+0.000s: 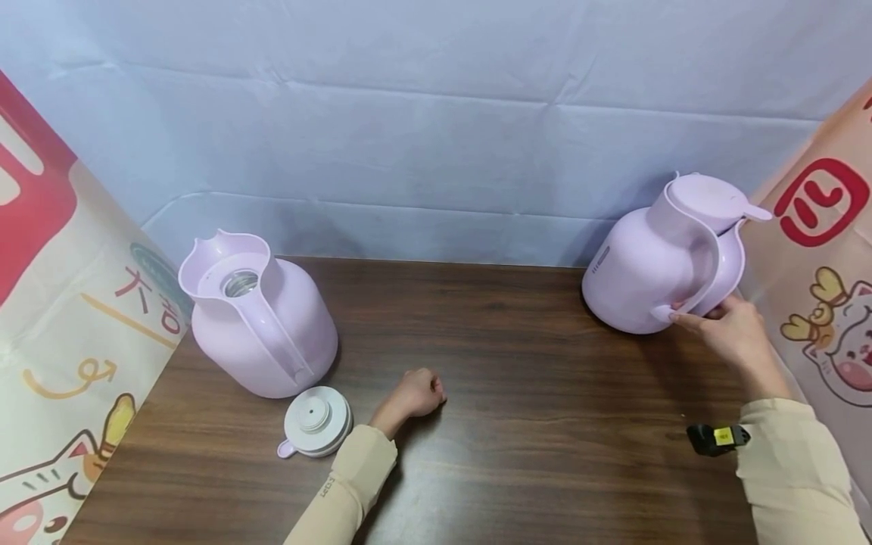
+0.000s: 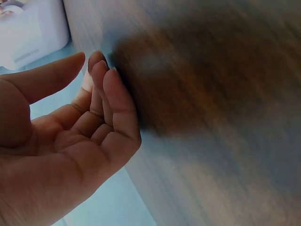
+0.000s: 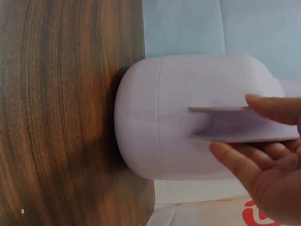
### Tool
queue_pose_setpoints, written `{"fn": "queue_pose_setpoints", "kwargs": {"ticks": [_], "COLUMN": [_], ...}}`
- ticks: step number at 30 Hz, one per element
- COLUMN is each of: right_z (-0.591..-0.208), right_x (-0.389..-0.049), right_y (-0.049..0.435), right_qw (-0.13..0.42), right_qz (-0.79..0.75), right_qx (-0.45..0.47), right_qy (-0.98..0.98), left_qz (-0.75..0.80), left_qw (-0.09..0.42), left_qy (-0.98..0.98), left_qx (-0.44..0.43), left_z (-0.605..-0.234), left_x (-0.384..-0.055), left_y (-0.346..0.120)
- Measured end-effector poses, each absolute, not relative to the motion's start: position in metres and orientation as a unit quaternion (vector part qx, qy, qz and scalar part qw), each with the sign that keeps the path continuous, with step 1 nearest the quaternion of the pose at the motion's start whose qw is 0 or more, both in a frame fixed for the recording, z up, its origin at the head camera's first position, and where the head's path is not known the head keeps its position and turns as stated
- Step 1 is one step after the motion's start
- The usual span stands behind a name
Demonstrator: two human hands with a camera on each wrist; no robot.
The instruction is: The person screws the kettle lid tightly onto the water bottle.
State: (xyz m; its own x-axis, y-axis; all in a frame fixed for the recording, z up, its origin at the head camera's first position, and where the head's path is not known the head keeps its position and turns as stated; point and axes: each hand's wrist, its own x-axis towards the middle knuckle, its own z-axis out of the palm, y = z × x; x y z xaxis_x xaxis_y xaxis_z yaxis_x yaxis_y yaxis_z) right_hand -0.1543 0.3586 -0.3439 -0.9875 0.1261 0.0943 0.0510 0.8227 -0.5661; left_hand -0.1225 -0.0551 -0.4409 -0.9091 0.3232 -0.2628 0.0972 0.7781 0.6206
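At the back right stands a lilac thermos jug (image 1: 636, 269) with its lid (image 1: 708, 198) on. My right hand (image 1: 736, 333) holds its handle low down; in the right wrist view the thumb and fingers lie on opposite sides of the handle (image 3: 228, 123). My left hand (image 1: 417, 392) rests over the middle of the table, fingers loosely curled, holding nothing. Left of it is a second lilac thermos jug (image 1: 300, 325), uncapped, its metal-coloured inner mouth showing. A round lid (image 1: 316, 435) with a small lilac tab lies in front of that jug.
A dark wood-grain table (image 1: 504, 325) carries both jugs. A pale blue cloth (image 1: 436, 151) hangs behind, and printed panels with cartoon figures stand at the left (image 1: 54, 363) and right (image 1: 817, 303). A black device (image 1: 715, 439) is worn at the right wrist.
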Motion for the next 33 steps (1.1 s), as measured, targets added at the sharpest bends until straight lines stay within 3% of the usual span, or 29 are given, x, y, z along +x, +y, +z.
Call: {"fn": "queue_pose_setpoints", "kwargs": {"ticks": [8,21,33], "right_z": [-0.341,-0.352,-0.358], "right_x": [-0.152,-0.144,-0.128], "right_y": [0.353,0.342,0.323], "right_qw": [0.046,0.101,0.107], "right_qz": [0.274,0.281,0.260], "right_qx": [-0.065,-0.102,-0.121], "right_qy": [-0.958,-0.949,-0.952], "left_qz": [0.321,0.331,0.320], "left_qw": [0.187,0.179,0.150], "left_qy": [0.921,0.920,0.930], "left_qx": [0.118,0.108,0.099], "left_z": [-0.440,-0.438,-0.435], "left_x": [-0.123,-0.122,-0.118], "left_y": [-0.058,-0.063,-0.069]}}
